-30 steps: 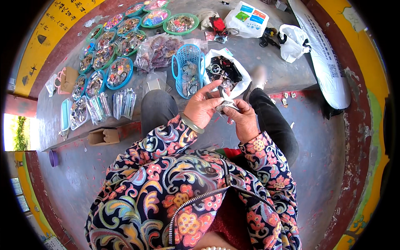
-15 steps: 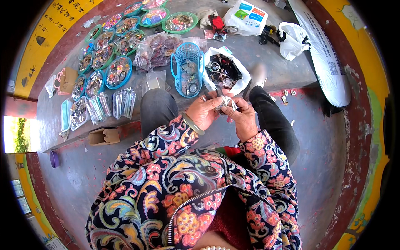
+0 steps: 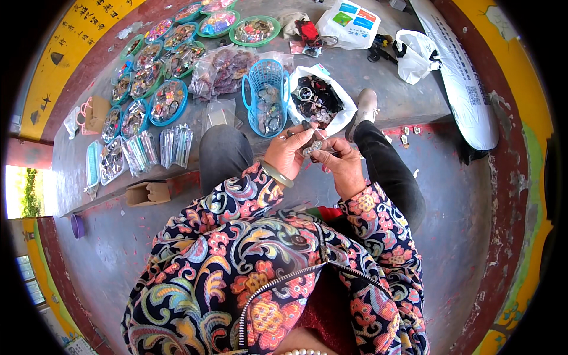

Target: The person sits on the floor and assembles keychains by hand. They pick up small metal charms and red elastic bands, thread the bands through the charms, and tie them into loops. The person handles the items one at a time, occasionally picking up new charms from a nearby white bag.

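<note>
Currently, small silvery piece (image 3: 317,144) sits between left hand (image 3: 285,155) and right hand (image 3: 344,169), near white bag (image 3: 349,111).
Right thumb and fingers pinch the silvery piece; left fingers bend around a dark piece (image 3: 306,125), too small to identify. White bag, gaping, holds mixed small goods just beyond the hands; blue basket (image 3: 264,72) stands just left of it, small items inside.

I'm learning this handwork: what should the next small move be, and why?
Probably turn the silvery piece slightly: the right hand pinches it, the left hand is close beside, and together they partly cover it, so a turn could show more of its surface.
</note>
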`<state>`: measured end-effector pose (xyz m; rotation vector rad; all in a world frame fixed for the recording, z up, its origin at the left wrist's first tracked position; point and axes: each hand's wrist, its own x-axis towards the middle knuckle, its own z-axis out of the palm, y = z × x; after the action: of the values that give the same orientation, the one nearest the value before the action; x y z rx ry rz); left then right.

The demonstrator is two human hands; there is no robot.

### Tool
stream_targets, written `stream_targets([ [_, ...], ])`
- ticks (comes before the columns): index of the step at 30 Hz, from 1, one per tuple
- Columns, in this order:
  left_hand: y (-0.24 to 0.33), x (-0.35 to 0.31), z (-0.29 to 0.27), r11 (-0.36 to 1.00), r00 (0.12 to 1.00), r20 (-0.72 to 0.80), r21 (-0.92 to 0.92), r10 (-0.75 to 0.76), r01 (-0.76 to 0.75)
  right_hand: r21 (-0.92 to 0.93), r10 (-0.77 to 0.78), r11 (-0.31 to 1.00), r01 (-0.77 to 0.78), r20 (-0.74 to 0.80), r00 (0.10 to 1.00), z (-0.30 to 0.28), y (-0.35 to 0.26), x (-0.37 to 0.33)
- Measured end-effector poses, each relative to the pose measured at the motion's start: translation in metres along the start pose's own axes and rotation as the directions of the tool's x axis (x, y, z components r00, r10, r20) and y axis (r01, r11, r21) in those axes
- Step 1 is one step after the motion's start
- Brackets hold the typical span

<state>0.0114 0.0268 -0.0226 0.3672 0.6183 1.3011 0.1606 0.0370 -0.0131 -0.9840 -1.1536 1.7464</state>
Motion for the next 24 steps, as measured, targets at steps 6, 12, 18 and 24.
stream_targets([
  [6, -0.001, 0.000, 0.000, 1.000, 0.998, -0.058, 0.019, 0.021, -0.020, -0.031, -0.002, 1.000, 0.002, -0.006, 1.000, 0.002, -0.001, 0.000],
  [12, 0.004, 0.002, 0.000, 0.991, 0.994, -0.020, 0.086, 0.104, -0.102, -0.014, 0.026, 1.000, -0.026, -0.012, 1.000, 0.003, 0.000, 0.000],
  [18, 0.002, 0.005, -0.009, 0.980, 0.988, -0.032, 0.127, -0.153, 0.156, 0.060, 0.068, 0.996, -0.064, -0.066, 0.996, -0.004, -0.003, 0.004],
  [24, 0.001, 0.004, -0.017, 0.960, 0.962, -0.048, 0.073, -0.267, 0.270, 0.026, 0.115, 0.993, -0.113, -0.075, 0.991, -0.009, -0.004, 0.008],
])
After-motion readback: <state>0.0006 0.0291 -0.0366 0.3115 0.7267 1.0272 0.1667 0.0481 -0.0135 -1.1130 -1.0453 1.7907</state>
